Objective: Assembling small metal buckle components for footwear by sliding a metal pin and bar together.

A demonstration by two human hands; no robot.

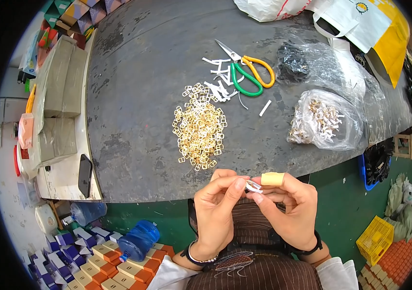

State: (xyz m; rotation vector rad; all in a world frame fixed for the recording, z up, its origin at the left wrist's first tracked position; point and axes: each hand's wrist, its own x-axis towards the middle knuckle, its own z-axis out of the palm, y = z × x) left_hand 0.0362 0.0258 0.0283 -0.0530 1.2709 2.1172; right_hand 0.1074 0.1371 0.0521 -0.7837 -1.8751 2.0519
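Close to the table's near edge, my left hand [215, 208] and my right hand [290, 208] meet, fingertips pinched together. Between them is a small white strip [255, 188], looped at a darker, shiny bit that may be a metal buckle; the fingers hide part of it. Yellow tape [272, 179] wraps my right index finger. Beyond my hands lies a pile of small gold metal buckles [200, 130]. White strips [223, 91] lie at its far side, with one loose strip [265, 108] to the right. Scissors [245, 72] with green and orange handles rest beside them.
On the right of the dark table [138, 96] sits a clear plastic bag [329, 121] of buckles with white strips. Behind it are crumpled plastic [307, 58] and shopping bags [356, 21]. A phone [85, 175] and grey boxes [63, 96] line the left side.
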